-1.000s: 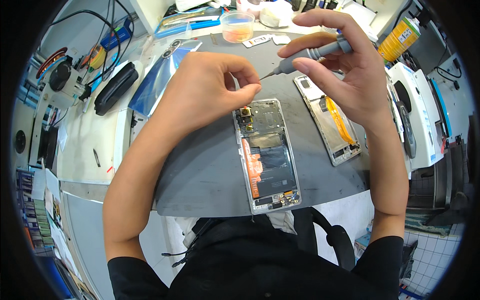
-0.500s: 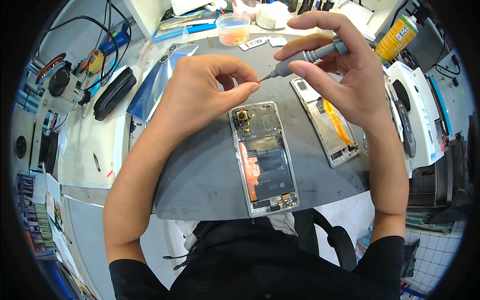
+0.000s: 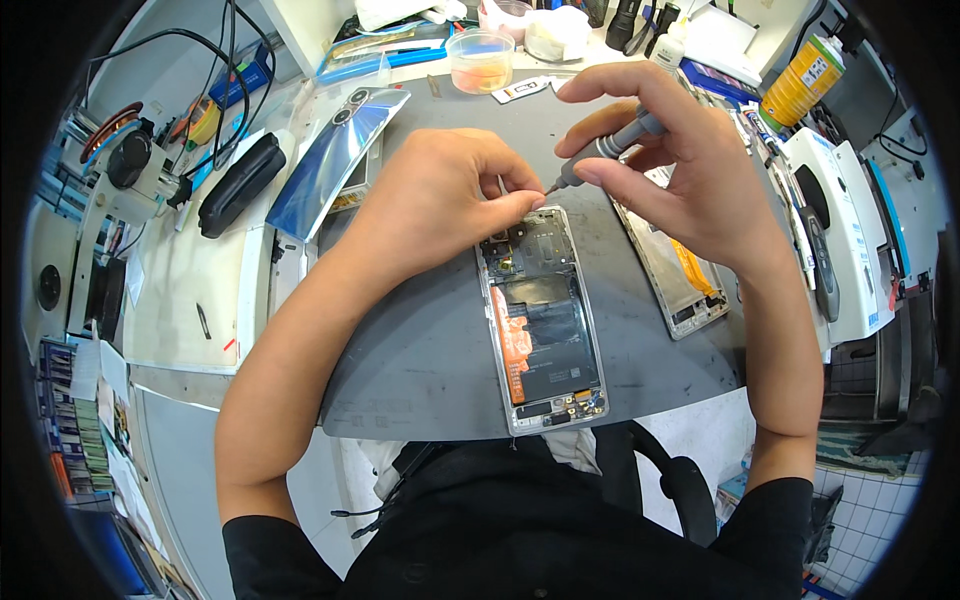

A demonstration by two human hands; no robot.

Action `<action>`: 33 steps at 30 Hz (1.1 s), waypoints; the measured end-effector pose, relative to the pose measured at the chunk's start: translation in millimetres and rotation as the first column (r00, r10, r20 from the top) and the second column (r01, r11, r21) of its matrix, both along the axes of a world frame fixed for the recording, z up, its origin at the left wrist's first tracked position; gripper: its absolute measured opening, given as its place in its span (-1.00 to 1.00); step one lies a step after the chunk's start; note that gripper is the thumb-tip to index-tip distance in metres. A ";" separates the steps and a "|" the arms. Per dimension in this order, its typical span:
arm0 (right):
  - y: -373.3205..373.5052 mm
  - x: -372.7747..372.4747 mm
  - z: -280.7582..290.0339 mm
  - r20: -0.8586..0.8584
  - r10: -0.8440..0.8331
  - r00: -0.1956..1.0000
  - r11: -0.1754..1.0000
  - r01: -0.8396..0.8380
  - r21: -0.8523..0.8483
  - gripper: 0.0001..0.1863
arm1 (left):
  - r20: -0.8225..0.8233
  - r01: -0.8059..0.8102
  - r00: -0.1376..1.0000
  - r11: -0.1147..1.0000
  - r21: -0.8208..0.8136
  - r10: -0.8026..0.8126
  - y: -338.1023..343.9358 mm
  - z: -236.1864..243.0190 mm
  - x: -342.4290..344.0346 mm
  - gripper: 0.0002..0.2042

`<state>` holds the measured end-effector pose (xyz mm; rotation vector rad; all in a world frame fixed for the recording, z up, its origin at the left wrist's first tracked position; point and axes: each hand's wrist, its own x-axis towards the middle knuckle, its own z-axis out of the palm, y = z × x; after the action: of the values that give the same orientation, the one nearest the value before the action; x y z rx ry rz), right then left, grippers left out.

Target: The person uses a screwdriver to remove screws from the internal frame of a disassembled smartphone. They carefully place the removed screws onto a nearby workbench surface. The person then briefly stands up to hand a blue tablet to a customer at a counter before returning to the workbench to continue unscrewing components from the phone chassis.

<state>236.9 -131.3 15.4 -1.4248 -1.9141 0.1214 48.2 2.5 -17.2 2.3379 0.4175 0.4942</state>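
On the grey mat [image 3: 420, 370] near you lies the opened phone [image 3: 540, 315], back off, its length running near to far. Your left hand [image 3: 440, 205] rests at its far end, thumb and forefinger pinched on something too small to make out. Your right hand [image 3: 690, 170] grips a grey screwdriver [image 3: 605, 150], tip down just beside that pinch. Right of the phone lies a bare frame [image 3: 672, 270]; far left, a blue back cover [image 3: 330, 160].
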 end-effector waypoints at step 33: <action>13.4 -10.8 17.2 0.358 0.053 0.932 0.986 0.009 -0.169 -0.57 | -0.102 -0.023 0.994 0.992 0.122 0.036 10.9 -7.6 -6.2 -0.78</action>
<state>226.1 -117.9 32.6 -1.6274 -2.2648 0.0315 42.0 13.4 -24.8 2.4853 0.4840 0.4228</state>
